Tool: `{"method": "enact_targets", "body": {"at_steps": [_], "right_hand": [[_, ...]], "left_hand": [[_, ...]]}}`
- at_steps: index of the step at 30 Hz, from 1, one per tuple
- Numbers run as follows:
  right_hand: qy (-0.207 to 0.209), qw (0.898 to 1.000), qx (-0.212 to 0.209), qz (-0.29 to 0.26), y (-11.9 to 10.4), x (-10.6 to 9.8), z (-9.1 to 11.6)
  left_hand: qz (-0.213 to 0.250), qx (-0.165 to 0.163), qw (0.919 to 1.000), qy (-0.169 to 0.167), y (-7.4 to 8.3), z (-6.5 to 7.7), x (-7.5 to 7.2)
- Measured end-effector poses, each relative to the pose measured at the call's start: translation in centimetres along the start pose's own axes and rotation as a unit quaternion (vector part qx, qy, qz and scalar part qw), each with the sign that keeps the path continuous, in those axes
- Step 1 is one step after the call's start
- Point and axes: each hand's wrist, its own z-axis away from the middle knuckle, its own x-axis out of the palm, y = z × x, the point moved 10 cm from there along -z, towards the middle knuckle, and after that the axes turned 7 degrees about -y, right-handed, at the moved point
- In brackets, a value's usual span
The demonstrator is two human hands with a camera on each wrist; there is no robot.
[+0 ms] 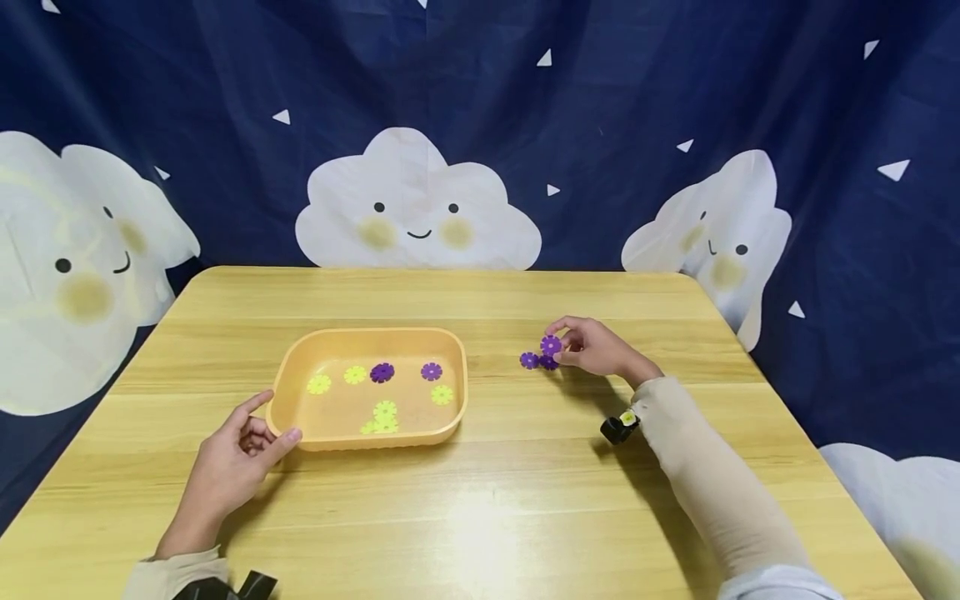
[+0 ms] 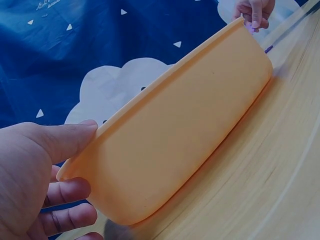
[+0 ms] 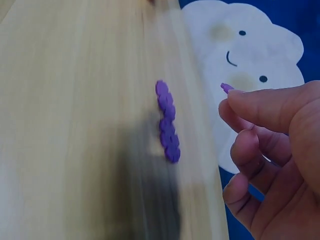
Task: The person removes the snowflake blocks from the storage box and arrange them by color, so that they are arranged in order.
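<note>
My left hand grips the near-left corner of an orange plastic basin, thumb along the rim and fingers against the outer wall. To the right of the basin, my right hand pinches a purple notched snowflake disc between thumb and forefinger, raised above the table. Below it, several purple snowflake discs lie in an overlapping row on the tabletop. Inside the basin lie several yellow snowflake discs, along with a few purple discs.
The pale wooden table has rounded far corners. Behind it hangs a dark blue curtain with smiling white clouds and small triangles. A black wrist camera juts out from the right sleeve.
</note>
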Motion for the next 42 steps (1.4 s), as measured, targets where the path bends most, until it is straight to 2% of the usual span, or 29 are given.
{"method": "enact_targets", "body": {"at_steps": [7,9,13,21,30,42], "right_hand": [[-0.004,1.0,0.01,0.007,-1.9,-0.3,1.8],[-0.003,1.0,0.014,0.006,-1.4,-0.4,1.8],[0.001,1.0,0.013,0.006,1.4,-0.5,1.4],[0.002,0.999,0.031,0.017,4.2,-0.7,1.1],[-0.012,0.999,0.03,0.037,5.0,-0.3,1.0],[-0.016,0.996,0.026,0.079,4.8,-0.2,0.7]], "left_hand": [[-0.003,0.003,1.0,0.001,0.0,0.0,-0.1],[-0.005,0.004,1.0,0.0,0.0,0.0,-0.1],[-0.004,0.004,1.0,0.0,0.1,0.0,-0.1],[-0.004,0.007,1.0,0.004,0.2,0.0,-0.2],[-0.001,0.007,1.0,0.003,0.2,0.0,-0.2],[0.0,0.009,0.9999,0.007,0.0,0.0,-0.2]]}}
